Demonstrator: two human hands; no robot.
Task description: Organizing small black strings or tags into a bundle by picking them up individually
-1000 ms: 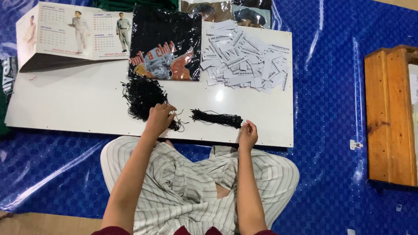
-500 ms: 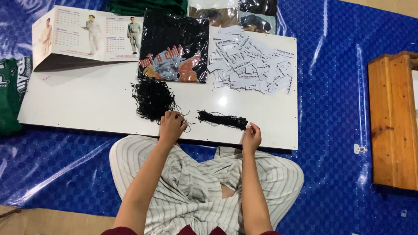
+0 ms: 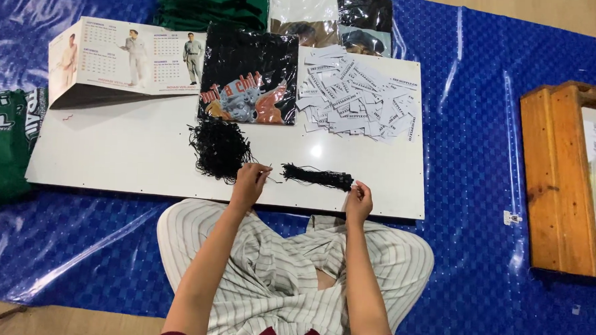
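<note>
I sit cross-legged at a low white board (image 3: 131,160). A tangled heap of black strings (image 3: 220,148) lies on it. My left hand (image 3: 249,183) rests just right of that heap, fingers pinched on a thin black string. A straight bundle of black strings (image 3: 316,177) lies between my hands. My right hand (image 3: 358,201) pinches the right end of that bundle near the board's front edge.
A pile of white paper tags (image 3: 361,100) and a bagged black printed shirt (image 3: 250,76) lie at the back of the board. A folded calendar (image 3: 125,63) stands at the left. Green shirts (image 3: 4,134) lie on the blue tarp. A wooden box (image 3: 560,175) sits right.
The camera view has shifted slightly, so the board sits further right in the frame. Both hands stay at the strings with little movement.
</note>
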